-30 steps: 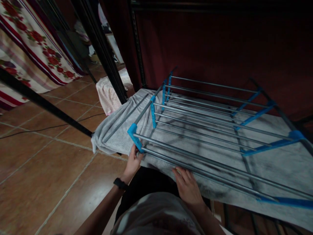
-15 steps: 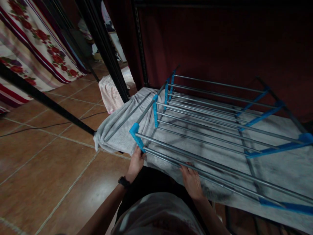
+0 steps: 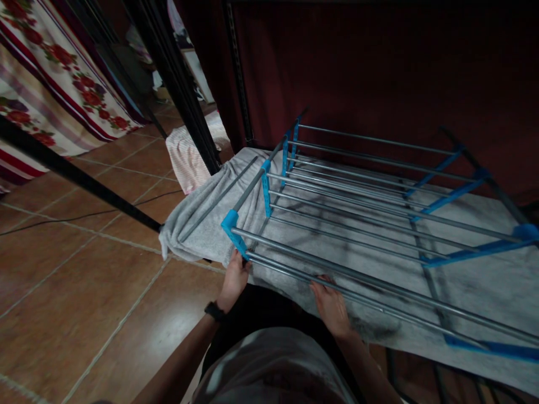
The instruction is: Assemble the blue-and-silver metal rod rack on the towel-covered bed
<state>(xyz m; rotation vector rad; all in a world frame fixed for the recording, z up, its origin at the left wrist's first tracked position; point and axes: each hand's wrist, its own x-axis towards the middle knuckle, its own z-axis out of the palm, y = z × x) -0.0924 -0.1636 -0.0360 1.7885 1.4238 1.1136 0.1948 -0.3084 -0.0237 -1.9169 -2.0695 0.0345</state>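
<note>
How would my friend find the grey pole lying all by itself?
Find the grey blanket, then the rack on it. Just left of the rack, one thin grey pole slants across the blanket. Unlike the rack's bars, it has no blue brackets.

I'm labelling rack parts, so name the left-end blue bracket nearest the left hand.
The frontmost bracket: the left hand is at its lower end; the other left-end brackets stand farther back.
</note>
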